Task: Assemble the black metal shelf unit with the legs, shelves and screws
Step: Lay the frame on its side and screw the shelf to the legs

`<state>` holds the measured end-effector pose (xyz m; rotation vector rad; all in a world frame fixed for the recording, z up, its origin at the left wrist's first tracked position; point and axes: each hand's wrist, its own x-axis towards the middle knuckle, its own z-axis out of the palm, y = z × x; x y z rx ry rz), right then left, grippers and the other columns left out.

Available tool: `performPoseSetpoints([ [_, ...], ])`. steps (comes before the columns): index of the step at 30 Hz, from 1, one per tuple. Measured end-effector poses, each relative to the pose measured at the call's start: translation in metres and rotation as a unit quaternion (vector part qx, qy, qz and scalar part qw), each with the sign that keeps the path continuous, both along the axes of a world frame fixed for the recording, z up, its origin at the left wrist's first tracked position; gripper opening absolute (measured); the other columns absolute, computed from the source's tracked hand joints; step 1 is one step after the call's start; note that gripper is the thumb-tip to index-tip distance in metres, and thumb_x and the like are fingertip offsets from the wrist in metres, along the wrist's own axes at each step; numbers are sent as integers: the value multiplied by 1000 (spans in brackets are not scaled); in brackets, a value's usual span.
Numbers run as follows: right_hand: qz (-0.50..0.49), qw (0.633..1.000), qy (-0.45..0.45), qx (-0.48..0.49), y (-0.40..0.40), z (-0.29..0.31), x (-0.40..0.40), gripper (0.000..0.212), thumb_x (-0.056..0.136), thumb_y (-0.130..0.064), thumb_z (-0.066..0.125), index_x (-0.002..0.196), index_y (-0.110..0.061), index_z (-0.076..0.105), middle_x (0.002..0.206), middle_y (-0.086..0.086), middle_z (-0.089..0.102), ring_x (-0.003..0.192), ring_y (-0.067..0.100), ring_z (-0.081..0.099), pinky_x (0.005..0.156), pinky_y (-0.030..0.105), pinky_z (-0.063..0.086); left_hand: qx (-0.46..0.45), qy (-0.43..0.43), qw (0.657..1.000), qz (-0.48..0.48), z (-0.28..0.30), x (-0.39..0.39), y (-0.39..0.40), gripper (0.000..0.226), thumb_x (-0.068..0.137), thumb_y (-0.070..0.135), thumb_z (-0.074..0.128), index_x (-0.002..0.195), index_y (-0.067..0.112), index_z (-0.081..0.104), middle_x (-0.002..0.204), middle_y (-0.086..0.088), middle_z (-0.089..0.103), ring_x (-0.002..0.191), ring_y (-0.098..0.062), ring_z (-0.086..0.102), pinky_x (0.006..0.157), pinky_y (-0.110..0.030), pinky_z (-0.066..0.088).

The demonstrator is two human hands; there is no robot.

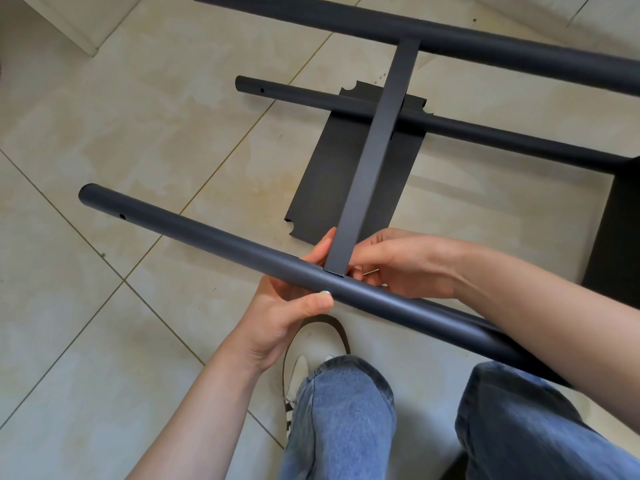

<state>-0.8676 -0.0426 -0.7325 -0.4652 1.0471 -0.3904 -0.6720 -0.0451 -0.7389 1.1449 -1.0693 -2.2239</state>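
**Screw going into the near leg at the shelf joint**

The person's left hand (277, 306) wraps the near leg (194, 237), fingers curled behind the tube and the thumb pressing a small silver screw (325, 292) on the tube's front face. That screw sits just below the spot where the edge of the upright shelf (374, 147) meets the leg. The right hand (398, 265) is on the far side of that same joint, fingers curled in around the shelf end; a thin metal piece shows under them (possibly a key or a second screw, I cannot tell which).

What could go wrong, as I judge it: the shelf's hole may drift off the leg's hole if either grip eases, and the screw would then bite crooked or cross-thread. The screw is only held by the thumb's pressure, so a slip would drop it onto the tiled floor (104, 133), near the shoe (301, 368). The round tube can also roll in the hand and take its hole away from the bracket.

Counted from the near leg outward: three legs in view, the near one, a middle leg (450, 128) lying across the floor beyond it, and a far leg (415, 32) joined to the shelf's other end. Shelves: the upright one, a flat shelf panel (346, 188) on the floor under the middle leg, and a dark panel (616, 237) to the right, three at most. One screw is surely visible.
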Motion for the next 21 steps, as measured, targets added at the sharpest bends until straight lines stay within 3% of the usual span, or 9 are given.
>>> performPoseSetpoints([
  [3, 2, 1000, -22, -4, -1, 4, -2, 16, 70, -33, 74, 60, -20, 74, 74, 3, 55, 65, 13, 49, 72, 28, 41, -2, -1, 1000, 1, 0, 1, 0, 72, 58, 29, 94, 124, 39, 69, 113, 1, 75, 111, -12, 68, 91, -19, 51],
  [6, -4, 999, -32, -3, -3, 2, -7, 19, 83, -17, 69, 64, -18, 74, 81, 6, 60, 73, 16, 53, 82, 34, 41, -1, -4, 1000, 0, 0, 1, 0, 71, 56, 34, 96, 121, 41, 71, 113, 3, 75, 111, -11, 68, 90, -19, 52],
  [9, -6, 999, -33, -10, -1, -2, -6, 32, 92, -10, 60, 65, -17, 76, 74, 3, 62, 69, 15, 54, 76, 30, 43, 1, -4, 1000, 3, -1, 1, 0, 72, 55, 38, 96, 122, 40, 71, 114, 1, 75, 113, -13, 68, 91, -20, 52],
  [13, -5, 1000, -22, -10, 1, 1, -1, 20, 81, -24, 71, 62, -17, 75, 70, 4, 59, 66, 15, 54, 70, 27, 45, -1, -3, 1000, 5, -1, 1, 0, 70, 55, 37, 96, 120, 41, 71, 112, 1, 76, 111, -13, 69, 90, -20, 52],
  [17, 3, 1000, 15, -16, 1, -1, 1, 33, 89, -21, 67, 56, -17, 71, 64, 3, 57, 61, 13, 52, 68, 26, 43, 4, -5, 1000, 11, -2, 1, 0, 71, 52, 39, 98, 118, 41, 73, 108, 2, 76, 109, -13, 69, 89, -20, 52],
  [21, 4, 1000, -20, -21, 1, 0, -4, 31, 92, -18, 62, 64, -18, 75, 72, 2, 62, 66, 13, 55, 71, 27, 45, 2, -2, 1000, 7, -1, 1, 0, 71, 55, 36, 97, 121, 38, 72, 111, 0, 76, 110, -14, 69, 90, -21, 52],
])
